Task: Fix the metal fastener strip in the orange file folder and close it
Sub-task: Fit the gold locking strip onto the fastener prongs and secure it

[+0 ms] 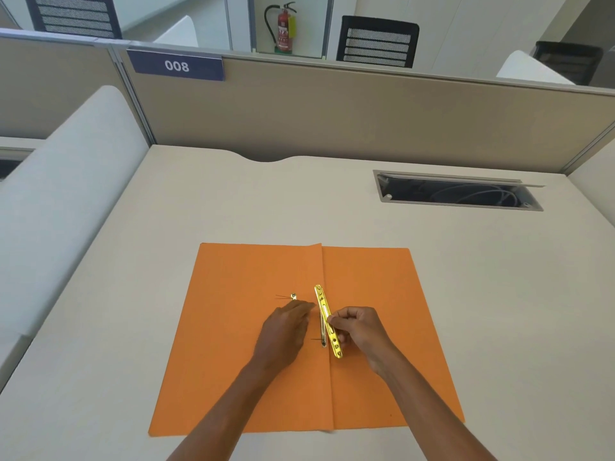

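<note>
The orange file folder (253, 344) lies open and flat on the desk, its centre fold running toward me. A shiny gold metal fastener strip (324, 311) lies along the fold, tilted slightly. My right hand (361, 331) pinches the strip near its middle. Just left of the fold, my left hand (283, 334) rests on the left leaf with its fingertips close to the strip. Whether it holds anything is hidden. A thin metal prong (322, 341) shows beside the strip, and a small metal slider piece (293, 296) sits on the left leaf just beyond my left fingers.
The beige desk (166, 261) has an open cable tray slot (456, 193) at the back right. A cubicle partition (332, 111) with a "008" label (176, 65) stands behind, and a white divider (60, 207) runs along the left.
</note>
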A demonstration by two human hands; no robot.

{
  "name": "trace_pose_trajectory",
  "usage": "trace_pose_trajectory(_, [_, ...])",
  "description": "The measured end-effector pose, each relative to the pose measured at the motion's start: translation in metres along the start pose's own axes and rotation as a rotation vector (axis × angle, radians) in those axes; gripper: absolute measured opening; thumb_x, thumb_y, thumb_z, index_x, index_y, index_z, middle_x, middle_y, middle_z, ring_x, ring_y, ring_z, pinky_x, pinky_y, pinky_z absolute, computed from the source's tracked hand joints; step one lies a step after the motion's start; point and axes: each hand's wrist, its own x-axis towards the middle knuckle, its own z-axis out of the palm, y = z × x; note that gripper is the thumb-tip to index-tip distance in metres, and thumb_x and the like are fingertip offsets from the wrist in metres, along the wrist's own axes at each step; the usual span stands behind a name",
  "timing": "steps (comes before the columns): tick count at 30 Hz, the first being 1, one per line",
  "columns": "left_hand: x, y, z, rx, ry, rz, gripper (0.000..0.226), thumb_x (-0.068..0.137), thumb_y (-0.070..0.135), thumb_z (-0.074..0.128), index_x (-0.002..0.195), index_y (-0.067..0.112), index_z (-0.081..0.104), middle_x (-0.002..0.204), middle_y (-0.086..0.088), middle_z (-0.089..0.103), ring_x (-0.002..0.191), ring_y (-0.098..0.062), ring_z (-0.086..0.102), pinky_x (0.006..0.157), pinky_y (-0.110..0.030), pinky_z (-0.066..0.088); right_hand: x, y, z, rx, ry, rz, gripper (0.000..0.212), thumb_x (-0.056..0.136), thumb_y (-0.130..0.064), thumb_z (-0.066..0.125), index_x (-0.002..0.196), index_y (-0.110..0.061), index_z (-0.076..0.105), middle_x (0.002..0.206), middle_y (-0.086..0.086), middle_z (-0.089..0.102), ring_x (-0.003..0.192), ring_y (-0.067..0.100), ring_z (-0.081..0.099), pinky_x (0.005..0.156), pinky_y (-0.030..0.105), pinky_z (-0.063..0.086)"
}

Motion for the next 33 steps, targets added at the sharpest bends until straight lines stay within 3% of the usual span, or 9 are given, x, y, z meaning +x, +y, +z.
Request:
trace_pose_trajectory(2, [-0.011, -0.003, -0.005, -0.086, -0.041, 0.013, 0.025, 0.087, 0.004, 0.061, 0.106, 0.018, 0.07, 0.105, 0.006, 0.07, 0.08, 0.003, 0.058, 0.073, -0.024, 0.049, 0.001, 0.0, 0.002, 0.0, -0.002, -0.002, 0.013, 0.085, -0.004, 0.069, 0.085, 0.009, 0.069, 0.063, 0.014, 0.064, 0.045, 0.016, 0.052, 0.046, 0.027, 0.046])
trace_pose_trajectory(4, [-0.021, -0.003, -0.006, -0.206, -0.112, 0.029, 0.027, 0.083, 0.002, 0.063, 0.101, 0.019, 0.072, 0.1, 0.011, 0.07, 0.081, 0.009, 0.059, 0.072, -0.018, 0.047, 0.002, 0.0, 0.005, -0.012, -0.002, -0.008, 0.011, 0.084, -0.005, 0.07, 0.082, 0.006, 0.069, 0.059, 0.01, 0.064, 0.044, 0.015, 0.052, 0.045, 0.026, 0.047])
trace_pose_trajectory(7, [-0.031, 0.003, -0.004, -0.392, -0.154, 0.016, 0.026, 0.087, 0.006, 0.067, 0.101, 0.026, 0.074, 0.1, 0.009, 0.072, 0.093, -0.004, 0.067, 0.077, -0.023, 0.054, 0.002, -0.001, 0.007, -0.042, -0.015, -0.019, 0.009, 0.083, -0.007, 0.071, 0.077, 0.0, 0.07, 0.054, 0.008, 0.062, 0.044, 0.016, 0.054, 0.045, 0.026, 0.048])
trace_pose_trajectory(11, [-0.031, 0.009, 0.002, -0.464, -0.105, -0.025, 0.021, 0.089, 0.01, 0.067, 0.1, 0.026, 0.076, 0.096, 0.005, 0.073, 0.089, -0.011, 0.068, 0.076, -0.034, 0.054, 0.004, -0.003, 0.007, -0.081, -0.007, -0.033, 0.01, 0.084, -0.008, 0.07, 0.078, -0.001, 0.068, 0.058, 0.013, 0.062, 0.042, 0.018, 0.053, 0.043, 0.026, 0.045])
trace_pose_trajectory(16, [-0.032, 0.008, 0.007, -0.485, -0.067, -0.035, 0.018, 0.091, 0.012, 0.065, 0.1, 0.024, 0.076, 0.09, 0.006, 0.074, 0.085, -0.009, 0.069, 0.075, -0.025, 0.053, 0.008, -0.005, 0.005, -0.104, -0.012, -0.028, 0.013, 0.087, -0.008, 0.068, 0.074, -0.005, 0.065, 0.066, 0.02, 0.061, 0.039, 0.017, 0.048, 0.04, 0.024, 0.04])
trace_pose_trajectory(18, [-0.033, 0.01, 0.008, -0.509, -0.011, -0.092, 0.027, 0.089, 0.01, 0.067, 0.097, 0.035, 0.073, 0.085, 0.011, 0.075, 0.08, -0.009, 0.07, 0.071, -0.02, 0.053, 0.008, -0.005, 0.005, -0.109, -0.018, -0.023, 0.013, 0.088, -0.008, 0.068, 0.076, -0.005, 0.066, 0.069, 0.022, 0.063, 0.04, 0.017, 0.048, 0.041, 0.024, 0.04])
trace_pose_trajectory(20, [-0.032, 0.011, 0.01, -0.525, 0.034, -0.163, 0.039, 0.087, 0.007, 0.068, 0.093, 0.045, 0.07, 0.082, 0.014, 0.075, 0.074, -0.014, 0.07, 0.067, -0.025, 0.055, 0.008, -0.005, 0.005, -0.108, -0.022, -0.022, 0.012, 0.088, -0.008, 0.068, 0.077, -0.004, 0.066, 0.069, 0.022, 0.064, 0.04, 0.017, 0.048, 0.041, 0.025, 0.04])
trace_pose_trajectory(26, [-0.032, 0.012, 0.012, -0.484, 0.043, -0.075, 0.017, 0.094, 0.018, 0.059, 0.082, 0.024, 0.07, 0.072, 0.001, 0.07, 0.065, -0.019, 0.063, 0.061, -0.036, 0.052, 0.008, -0.005, 0.003, -0.059, -0.033, -0.008, 0.011, 0.087, -0.009, 0.07, 0.084, 0.001, 0.068, 0.063, 0.015, 0.062, 0.041, 0.015, 0.049, 0.042, 0.025, 0.042])
trace_pose_trajectory(33, [-0.033, 0.015, 0.014, -0.345, 0.017, -0.038, 0.024, 0.099, 0.02, 0.051, 0.077, 0.029, 0.058, 0.073, 0.009, 0.058, 0.065, -0.012, 0.058, 0.061, -0.035, 0.048, 0.015, -0.008, 0.0, 0.001, -0.04, 0.005, 0.009, 0.085, -0.009, 0.072, 0.082, -0.001, 0.071, 0.061, 0.01, 0.059, 0.041, 0.013, 0.048, 0.042, 0.026, 0.042])
